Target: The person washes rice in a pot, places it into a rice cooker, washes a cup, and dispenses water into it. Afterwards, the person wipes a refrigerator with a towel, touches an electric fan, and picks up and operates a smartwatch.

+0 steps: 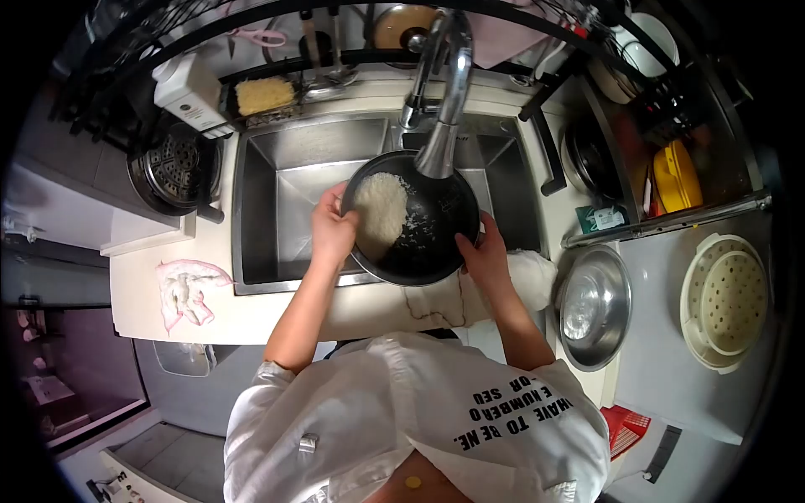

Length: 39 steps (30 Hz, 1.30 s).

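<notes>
- On the white shirt [360, 419], nearest, "HAVE TO BE" can be read in black capitals; "NUMBER" can be made out in another line, and the rest is cut off by folds.
- By the right hand [485, 251], the right rim of the black pot [428, 243] is pinched, the thumb laid on the edge and the fingers mostly hidden below.
- By the left hand [334, 228], the left rim is pinched likewise, with the fingers curled around the outside wall.
- The black pot is held over the near middle of the sink [289, 155]. A firm, matched grip on both sides would be advised; any tilt is best made slowly, with the rim watched.
- The rice [381, 210] is heaped at the left, with loose grains scattered rightward, so more weight is likely borne on that side. Whether water is present cannot be told.
- On the green packet [602, 218], to the right, a pale label is seen; its print is too small to be read.
- Beneath the tap [440, 151], clearance should be minded: its head is hung over the pot's far side, and no stream is seen.
- On the white bottle [191, 92], far left, dark print is shown, but no brand can be read.
</notes>
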### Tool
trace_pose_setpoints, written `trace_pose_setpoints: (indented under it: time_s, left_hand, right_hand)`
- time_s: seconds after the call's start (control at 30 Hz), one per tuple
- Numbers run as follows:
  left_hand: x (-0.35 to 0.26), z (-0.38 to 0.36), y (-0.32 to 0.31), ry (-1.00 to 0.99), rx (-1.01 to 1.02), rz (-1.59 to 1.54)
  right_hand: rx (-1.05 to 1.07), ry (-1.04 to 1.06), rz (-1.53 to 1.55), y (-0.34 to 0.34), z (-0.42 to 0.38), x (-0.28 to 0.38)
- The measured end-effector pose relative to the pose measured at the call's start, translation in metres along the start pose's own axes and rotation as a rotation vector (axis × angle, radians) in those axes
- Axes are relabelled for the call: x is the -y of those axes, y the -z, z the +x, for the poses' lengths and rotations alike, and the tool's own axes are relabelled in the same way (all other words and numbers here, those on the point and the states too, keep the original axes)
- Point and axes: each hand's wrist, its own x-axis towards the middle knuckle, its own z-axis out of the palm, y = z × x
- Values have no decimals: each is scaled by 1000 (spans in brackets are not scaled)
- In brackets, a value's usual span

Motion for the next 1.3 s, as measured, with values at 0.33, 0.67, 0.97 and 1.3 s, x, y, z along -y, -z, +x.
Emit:
trace_pose_setpoints:
  time_s: [0.33, 0.67, 0.97, 1.3]
  left_hand:
    - [17, -17, -24, -68, -74, 152]
    - [34, -73, -49, -131, -94, -29]
    - [19, -88, -60, 302, -150, -268]
    - [28, -80, -31, 660, -130, -563]
  right_hand:
    - [-217, 695, -588, 37, 165, 11]
    - [-67, 533, -1232, 22, 275, -13]
    - [330, 617, 119, -6, 123, 93]
    - [80, 341, -131, -37, 118, 89]
